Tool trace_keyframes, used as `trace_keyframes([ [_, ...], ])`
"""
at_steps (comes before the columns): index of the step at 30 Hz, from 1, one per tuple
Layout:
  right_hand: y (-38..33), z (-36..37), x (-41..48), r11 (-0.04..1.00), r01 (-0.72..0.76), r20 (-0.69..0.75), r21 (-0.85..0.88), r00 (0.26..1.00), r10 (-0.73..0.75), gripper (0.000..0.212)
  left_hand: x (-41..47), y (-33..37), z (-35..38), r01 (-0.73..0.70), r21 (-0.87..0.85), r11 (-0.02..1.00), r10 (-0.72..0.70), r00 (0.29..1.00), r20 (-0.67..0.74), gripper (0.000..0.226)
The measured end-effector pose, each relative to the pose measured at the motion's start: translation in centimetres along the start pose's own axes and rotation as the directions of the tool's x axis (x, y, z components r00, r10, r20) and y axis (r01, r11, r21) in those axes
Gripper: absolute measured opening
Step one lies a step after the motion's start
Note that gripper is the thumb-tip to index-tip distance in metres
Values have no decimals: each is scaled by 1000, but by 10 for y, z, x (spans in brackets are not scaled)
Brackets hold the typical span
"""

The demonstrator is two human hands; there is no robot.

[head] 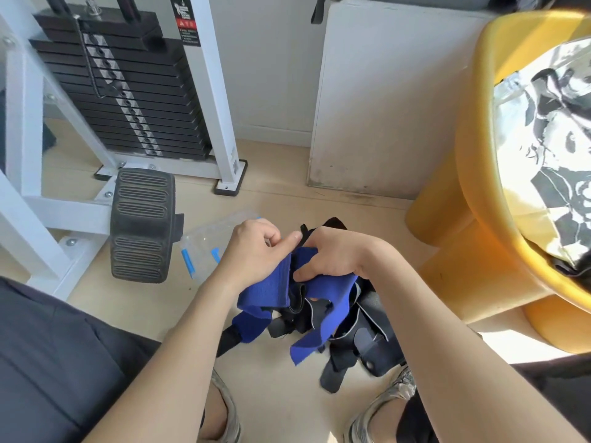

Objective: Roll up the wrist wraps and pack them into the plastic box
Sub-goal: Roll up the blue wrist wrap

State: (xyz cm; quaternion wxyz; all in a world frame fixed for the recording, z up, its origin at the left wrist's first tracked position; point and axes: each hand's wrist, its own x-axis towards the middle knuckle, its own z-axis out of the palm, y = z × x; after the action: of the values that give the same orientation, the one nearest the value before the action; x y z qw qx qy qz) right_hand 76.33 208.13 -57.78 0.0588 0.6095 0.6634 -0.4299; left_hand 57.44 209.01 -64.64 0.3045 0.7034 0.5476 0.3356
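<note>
A blue wrist wrap (271, 287) hangs between both hands above the floor. My left hand (256, 251) pinches its upper edge, and my right hand (332, 255) grips the same wrap from the right, its thumb pressing the blue fabric. The wrap's long tail (323, 327) droops down to the floor. Under the hands lies a heap of black wraps and straps (361, 343). The clear plastic box (204, 241) with blue clips sits on the floor just left of my left hand, partly hidden behind it.
A white weight machine with a black weight stack (128, 91) and a ribbed foot pedal (140, 225) stands at the left. A yellow stool (473, 219) holding a patterned bag is at the right. My sneakers (383, 407) rest on the wooden floor.
</note>
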Motion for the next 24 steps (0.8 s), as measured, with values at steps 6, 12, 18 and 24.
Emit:
trace_keyframes([
  [6,0,8,6,986,157,32,-59,987,-155,20,1,8,9,-21,66,998,22,1000,-15,70],
  [12,0,12,3,951,201,145,235,960,-239,8,1,6,13,-9,66,998,12,999,-44,71],
  [18,9,14,1,838,184,202,514,923,-326,21,1,6,16,-11,69,998,10,1000,22,67],
  [24,14,11,4,923,162,107,349,972,-211,24,0,-4,6,128,-11,992,-118,941,317,73],
])
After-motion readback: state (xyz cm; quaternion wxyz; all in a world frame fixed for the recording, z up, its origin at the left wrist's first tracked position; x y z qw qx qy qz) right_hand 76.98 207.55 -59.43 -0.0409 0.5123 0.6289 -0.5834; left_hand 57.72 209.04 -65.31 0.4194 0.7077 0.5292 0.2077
